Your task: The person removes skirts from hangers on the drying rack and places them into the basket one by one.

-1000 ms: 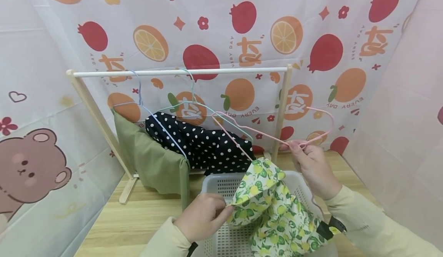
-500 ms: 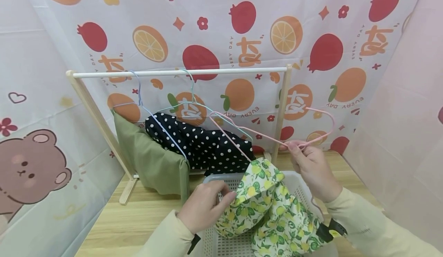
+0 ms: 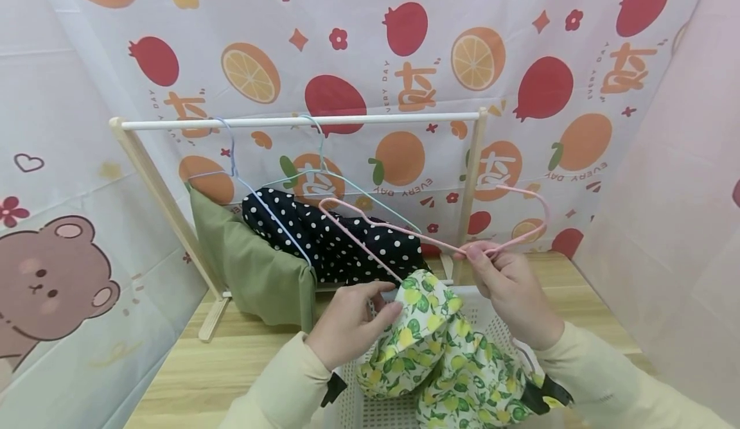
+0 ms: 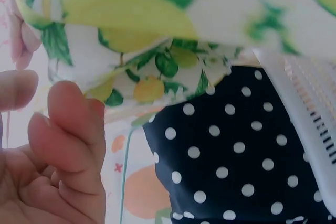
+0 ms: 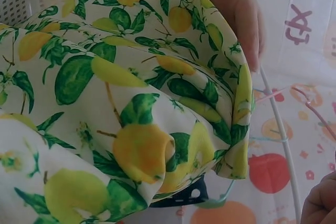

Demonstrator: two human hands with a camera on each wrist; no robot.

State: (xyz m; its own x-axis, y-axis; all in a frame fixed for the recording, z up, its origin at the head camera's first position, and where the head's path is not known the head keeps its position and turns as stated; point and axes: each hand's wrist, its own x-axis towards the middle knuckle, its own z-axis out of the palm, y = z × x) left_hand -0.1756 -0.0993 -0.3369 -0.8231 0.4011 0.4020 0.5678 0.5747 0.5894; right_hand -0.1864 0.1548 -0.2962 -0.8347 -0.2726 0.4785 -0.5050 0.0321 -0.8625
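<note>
My right hand [image 3: 514, 291] pinches the pink clothes hanger [image 3: 416, 233] at the base of its hook, holding it tilted. Over the hanger's lower part drapes a white cloth printed with lemons and green leaves [image 3: 471, 374], hanging down over the basket. At the cloth's upper left edge is my left hand [image 3: 352, 326], thumb and fingers apart. In the left wrist view, the fingers of that hand [image 4: 73, 135] are loosely bent, right under the cloth's edge [image 4: 152, 77]. The right wrist view is mostly filled by the lemon cloth [image 5: 121, 93].
Behind stands a wooden rack with a white rail [image 3: 393, 119]. On it hang a blue hanger [image 3: 272, 214] with an olive green cloth [image 3: 260, 275] and a mint hanger [image 3: 370, 194] with a black polka-dot cloth [image 3: 341, 249]. A white perforated basket [image 3: 349, 393] sits on the wooden table [image 3: 173, 384].
My left hand has let go of the cloth's lower left edge and moved up toward the hanger. The pink hanger and right hand have shifted slightly left and down.
</note>
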